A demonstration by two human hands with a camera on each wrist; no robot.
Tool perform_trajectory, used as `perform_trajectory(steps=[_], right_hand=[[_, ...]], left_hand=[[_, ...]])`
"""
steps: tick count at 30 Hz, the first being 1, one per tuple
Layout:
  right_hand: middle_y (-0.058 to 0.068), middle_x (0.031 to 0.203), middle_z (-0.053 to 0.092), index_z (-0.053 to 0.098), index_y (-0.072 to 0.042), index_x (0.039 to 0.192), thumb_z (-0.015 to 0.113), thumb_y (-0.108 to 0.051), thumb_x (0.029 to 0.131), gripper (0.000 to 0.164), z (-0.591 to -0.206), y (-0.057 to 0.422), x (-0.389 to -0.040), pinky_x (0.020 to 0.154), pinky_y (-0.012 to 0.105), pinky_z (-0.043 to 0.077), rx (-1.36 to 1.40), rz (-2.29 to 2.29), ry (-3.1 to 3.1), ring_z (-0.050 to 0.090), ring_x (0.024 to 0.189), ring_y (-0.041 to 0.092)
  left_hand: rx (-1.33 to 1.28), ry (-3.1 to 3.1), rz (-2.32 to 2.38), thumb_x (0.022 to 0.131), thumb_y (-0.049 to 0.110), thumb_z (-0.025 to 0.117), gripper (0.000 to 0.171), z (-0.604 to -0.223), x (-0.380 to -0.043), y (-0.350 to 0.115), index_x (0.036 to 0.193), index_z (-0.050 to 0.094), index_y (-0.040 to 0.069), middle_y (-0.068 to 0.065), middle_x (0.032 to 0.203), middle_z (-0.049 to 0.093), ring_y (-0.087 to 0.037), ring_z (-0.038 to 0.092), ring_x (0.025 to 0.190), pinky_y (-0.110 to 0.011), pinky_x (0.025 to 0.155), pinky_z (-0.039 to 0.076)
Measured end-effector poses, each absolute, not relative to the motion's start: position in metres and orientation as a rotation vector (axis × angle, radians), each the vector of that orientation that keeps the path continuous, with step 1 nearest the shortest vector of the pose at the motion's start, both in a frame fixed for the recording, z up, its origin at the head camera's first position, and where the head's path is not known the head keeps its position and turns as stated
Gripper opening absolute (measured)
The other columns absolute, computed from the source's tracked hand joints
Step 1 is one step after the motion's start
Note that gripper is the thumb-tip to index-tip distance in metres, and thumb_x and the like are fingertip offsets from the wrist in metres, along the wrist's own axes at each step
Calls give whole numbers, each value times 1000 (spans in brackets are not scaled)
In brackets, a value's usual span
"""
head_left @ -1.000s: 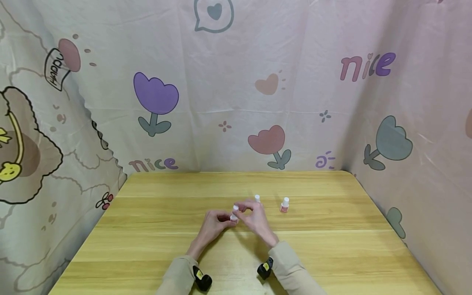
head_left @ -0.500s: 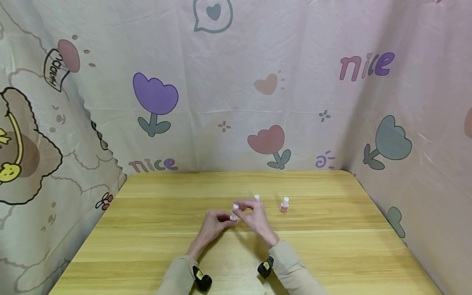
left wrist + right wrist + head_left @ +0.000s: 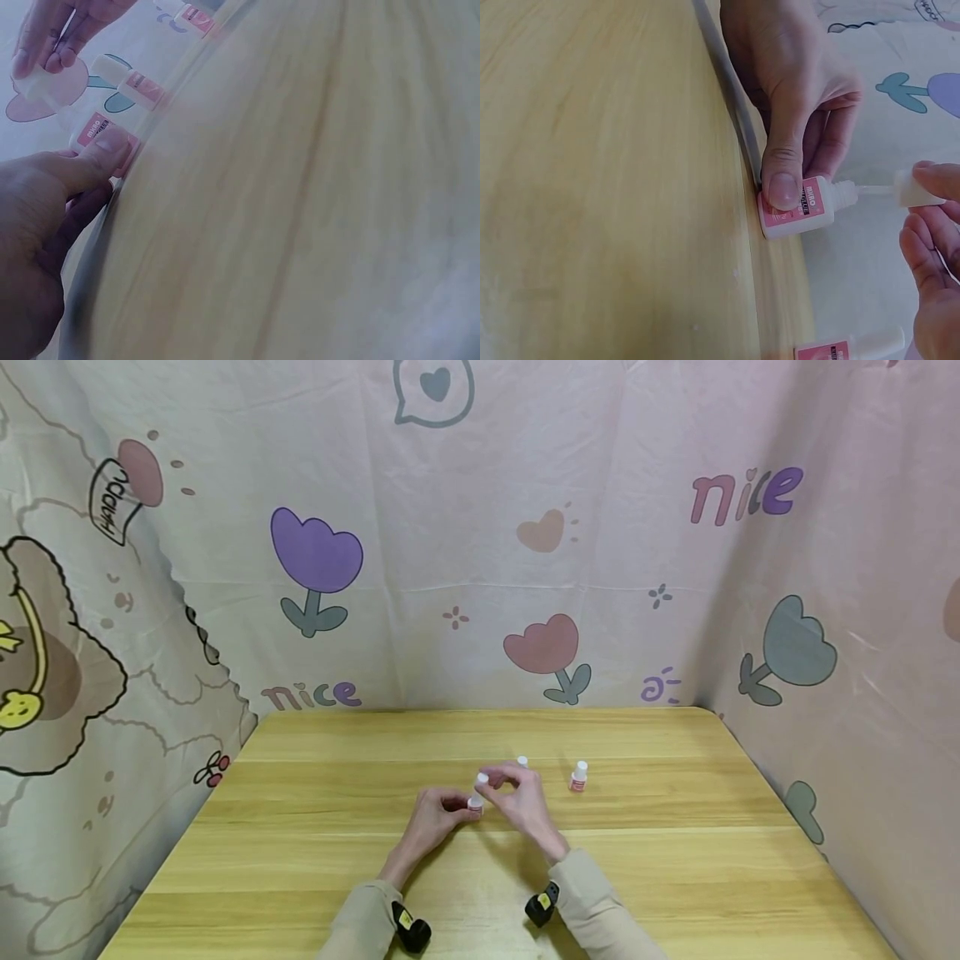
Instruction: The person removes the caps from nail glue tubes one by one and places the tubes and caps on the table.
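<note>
"Bottle (image 3: 804, 213) first: where do we find it?"

"We find it standing upright on the wooden table (image 3: 712, 877), about midway between the left edge and the right edge, and some way in front of the far edge."

"Which fingers are holding it?"

"Those of the left hand (image 3: 433, 817). They grip the bottle from its left side, and we see the thumb pressed on the pink label (image 3: 811, 199)."

"And what do we say of the right hand (image 3: 519, 800)?"

"Its thumb and fingers pinch the white cap (image 3: 907, 191). The cap is held apart from the neck (image 3: 845, 195), with a thin pale stem (image 3: 876, 190) stretching between the two. How deep this stem goes inside, we cannot tell."

"Do we count other bottles?"

"Yes, two, both with the cap on. The second bottle (image 3: 142, 88) stands just beyond the right hand, which partly hides it from the head view. The third bottle (image 3: 577, 778) stands more toward the far right corner. Behind the far edge we see a curtain (image 3: 450, 510) with printed flowers (image 3: 317, 556)."
</note>
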State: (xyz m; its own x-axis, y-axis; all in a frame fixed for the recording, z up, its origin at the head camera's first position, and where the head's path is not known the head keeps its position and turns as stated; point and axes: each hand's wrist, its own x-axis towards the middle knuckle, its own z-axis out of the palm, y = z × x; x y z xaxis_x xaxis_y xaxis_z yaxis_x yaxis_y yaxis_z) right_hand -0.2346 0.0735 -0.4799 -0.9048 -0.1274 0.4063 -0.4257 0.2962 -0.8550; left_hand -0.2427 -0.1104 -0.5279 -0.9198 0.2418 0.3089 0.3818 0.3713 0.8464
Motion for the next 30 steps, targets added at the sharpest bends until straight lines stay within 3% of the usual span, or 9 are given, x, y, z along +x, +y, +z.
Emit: perform_trajectory(steps=[10,16,30], right_hand=[[23,96,74,73,5,105,80,1,81,26,-481,73,-235,77,21,53,408,1865,-2200,65,78,9],[23,96,74,74,3,105,81,-3,81,25,-481,76,-237,78,22,52,339,1951,-2181,64,77,1],[37,106,67,66,13,115,74,7,84,32,-486,75,-238,76,16,56,303,2169,-1887,68,79,1]], left_hand=[[-550,-2458,-1612,76,11,87,12,-530,-244,-111,86,80,14,-2,83,80,-3,70,75,-19,71,55],[-508,-2466,-1618,76,10,87,13,-530,-244,-112,87,80,14,-3,85,80,-4,71,75,-19,71,56],[-434,-2450,-1654,75,11,88,15,-529,-244,-114,87,80,8,-9,85,79,-10,74,78,-18,71,56]])
